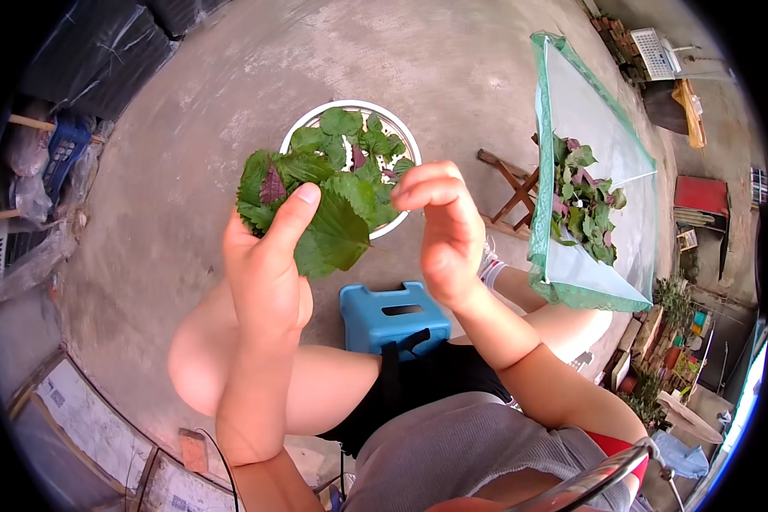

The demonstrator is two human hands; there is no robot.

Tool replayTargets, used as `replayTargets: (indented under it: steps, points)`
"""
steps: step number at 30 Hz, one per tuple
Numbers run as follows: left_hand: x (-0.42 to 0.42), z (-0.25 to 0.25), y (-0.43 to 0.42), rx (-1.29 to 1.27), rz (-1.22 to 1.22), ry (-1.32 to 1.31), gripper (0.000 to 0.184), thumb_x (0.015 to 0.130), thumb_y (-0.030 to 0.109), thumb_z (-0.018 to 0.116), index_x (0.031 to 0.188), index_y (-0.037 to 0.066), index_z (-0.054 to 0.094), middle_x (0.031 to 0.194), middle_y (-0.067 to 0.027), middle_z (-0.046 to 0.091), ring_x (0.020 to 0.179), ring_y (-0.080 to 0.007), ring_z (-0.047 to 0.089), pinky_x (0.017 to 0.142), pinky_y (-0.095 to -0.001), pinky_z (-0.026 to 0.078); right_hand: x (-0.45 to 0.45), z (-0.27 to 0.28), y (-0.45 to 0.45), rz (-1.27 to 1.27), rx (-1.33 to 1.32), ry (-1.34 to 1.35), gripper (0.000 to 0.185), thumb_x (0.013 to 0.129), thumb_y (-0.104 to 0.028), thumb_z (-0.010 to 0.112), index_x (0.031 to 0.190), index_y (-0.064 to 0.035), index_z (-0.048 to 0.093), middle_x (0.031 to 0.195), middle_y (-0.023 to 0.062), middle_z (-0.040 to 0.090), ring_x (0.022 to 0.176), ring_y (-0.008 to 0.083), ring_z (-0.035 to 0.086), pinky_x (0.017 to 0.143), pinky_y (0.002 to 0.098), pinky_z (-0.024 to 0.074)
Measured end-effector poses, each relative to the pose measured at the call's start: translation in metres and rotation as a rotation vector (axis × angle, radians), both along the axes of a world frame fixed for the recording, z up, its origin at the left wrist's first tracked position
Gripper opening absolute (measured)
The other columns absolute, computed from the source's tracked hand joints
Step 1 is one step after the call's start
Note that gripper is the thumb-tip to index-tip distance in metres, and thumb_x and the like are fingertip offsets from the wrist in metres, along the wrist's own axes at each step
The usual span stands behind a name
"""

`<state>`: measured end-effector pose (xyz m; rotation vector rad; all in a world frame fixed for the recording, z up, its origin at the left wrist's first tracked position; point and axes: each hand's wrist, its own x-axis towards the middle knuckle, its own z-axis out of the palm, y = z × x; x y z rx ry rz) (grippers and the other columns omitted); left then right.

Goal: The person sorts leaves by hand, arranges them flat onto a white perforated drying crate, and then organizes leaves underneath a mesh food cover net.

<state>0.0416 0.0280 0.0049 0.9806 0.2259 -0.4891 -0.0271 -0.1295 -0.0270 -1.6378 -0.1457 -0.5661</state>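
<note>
My left hand is closed around a bunch of green leaves, with the thumb pressed on top; one small leaf in the bunch is purple. To its right, my right hand is raised with its fingers curled and the fingertips close to the thumb side. A thin stem shows near its wrist, and whether anything sits between the fingers cannot be made out. Beyond both hands, a round white basket on the floor holds more loose leaves, green with a few purple. The bunch overlaps the basket's near left part.
A blue plastic stool stands between my legs. At the right, a green-edged mesh cover has a pile of leaves at it, beside a folding wooden stand. A brick lies at lower left; black plastic covers things at upper left.
</note>
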Motion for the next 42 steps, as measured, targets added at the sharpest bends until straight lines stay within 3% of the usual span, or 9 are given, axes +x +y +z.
replayTargets:
  steps: [4, 7, 17, 23, 28, 31, 32, 38, 42]
  points:
    - [-0.010, 0.002, -0.013, -0.002, -0.007, -0.033, 0.019, 0.085, 0.004, 0.057, 0.103, 0.001, 0.055, 0.096, -0.0099, 0.061, 0.084, -0.0182, 0.061, 0.072, -0.0334, 0.052, -0.008, 0.026, 0.016, -0.126, -0.257, 0.038, 0.032, 0.065, -0.009, 0.077, 0.090, -0.0002, 0.059, 0.092, 0.0121, 0.055, 0.084, 0.0231, 0.055, 0.072, 0.0307, 0.0447]
    - [-0.012, 0.004, -0.018, -0.080, -0.083, -0.040, 0.020, 0.086, 0.007, 0.054, 0.105, 0.000, 0.056, 0.098, -0.0094, 0.061, 0.089, -0.0173, 0.060, 0.078, -0.0299, 0.049, -0.009, 0.020, 0.019, -0.228, -0.340, -0.055, 0.023, 0.066, 0.009, 0.068, 0.086, 0.0002, 0.060, 0.087, 0.0109, 0.058, 0.076, 0.0223, 0.056, 0.067, 0.0301, 0.0457]
    - [-0.012, 0.007, -0.017, -0.116, -0.192, 0.016, 0.026, 0.087, 0.015, 0.054, 0.107, -0.001, 0.055, 0.100, -0.0099, 0.061, 0.093, -0.0177, 0.059, 0.082, -0.0321, 0.047, -0.015, 0.014, 0.007, -0.235, -0.293, -0.130, 0.021, 0.067, 0.008, 0.064, 0.085, -0.0023, 0.060, 0.089, 0.0109, 0.066, 0.082, 0.0243, 0.061, 0.069, 0.0320, 0.0460]
    - [-0.013, 0.007, -0.016, -0.135, -0.270, 0.003, 0.028, 0.084, 0.010, 0.056, 0.110, -0.001, 0.054, 0.101, -0.0104, 0.061, 0.093, -0.0189, 0.059, 0.083, -0.0327, 0.048, -0.010, 0.018, -0.004, -0.205, -0.647, -0.177, 0.025, 0.063, 0.005, 0.066, 0.085, -0.0044, 0.059, 0.091, 0.0091, 0.066, 0.085, 0.0273, 0.061, 0.075, 0.0352, 0.0449]
    - [-0.009, -0.001, -0.013, -0.095, -0.101, 0.085, 0.023, 0.083, 0.003, 0.056, 0.106, 0.000, 0.055, 0.097, -0.0085, 0.062, 0.089, -0.0185, 0.060, 0.078, -0.0324, 0.049, -0.014, 0.004, -0.008, -0.097, -0.267, -0.244, 0.014, 0.077, 0.002, 0.061, 0.087, -0.0042, 0.055, 0.096, 0.0139, 0.065, 0.091, 0.0302, 0.058, 0.083, 0.0416, 0.0440]
    - [-0.002, 0.001, -0.004, -0.069, 0.019, 0.085, 0.023, 0.081, 0.000, 0.059, 0.104, 0.000, 0.055, 0.096, -0.0087, 0.060, 0.087, -0.0173, 0.059, 0.073, -0.0313, 0.049, -0.016, -0.009, -0.008, -0.270, 0.189, -0.007, 0.011, 0.086, -0.001, 0.057, 0.095, -0.0026, 0.052, 0.087, 0.0080, 0.061, 0.087, 0.0180, 0.057, 0.078, 0.0293, 0.0463]
    - [0.000, 0.006, -0.003, -0.016, 0.052, 0.039, 0.015, 0.082, 0.005, 0.061, 0.097, 0.001, 0.057, 0.083, -0.0070, 0.062, 0.063, -0.0121, 0.056, 0.051, -0.0254, 0.043, -0.019, -0.017, -0.011, -0.373, 0.360, 0.146, 0.011, 0.086, -0.003, 0.058, 0.095, -0.0020, 0.052, 0.085, 0.0057, 0.060, 0.084, 0.0132, 0.056, 0.076, 0.0249, 0.0462]
    - [0.004, 0.007, -0.003, 0.038, 0.136, 0.007, 0.014, 0.083, 0.005, 0.061, 0.095, 0.001, 0.057, 0.081, -0.0072, 0.061, 0.061, -0.0128, 0.055, 0.049, -0.0260, 0.040, -0.001, -0.149, -0.069, -0.588, 0.485, 0.511, 0.010, 0.086, -0.006, 0.059, 0.095, -0.0033, 0.055, 0.075, 0.0000, 0.059, 0.062, 0.0057, 0.052, 0.057, 0.0197, 0.0425]
    - [0.005, 0.001, -0.001, 0.046, 0.090, 0.015, 0.015, 0.082, 0.004, 0.061, 0.097, 0.001, 0.057, 0.083, -0.0077, 0.062, 0.064, -0.0145, 0.057, 0.051, -0.0280, 0.042, -0.009, -0.225, -0.083, -0.688, 0.454, 0.689, 0.011, 0.084, -0.005, 0.059, 0.094, -0.0029, 0.055, 0.075, 0.0002, 0.059, 0.063, 0.0057, 0.052, 0.058, 0.0195, 0.0420]
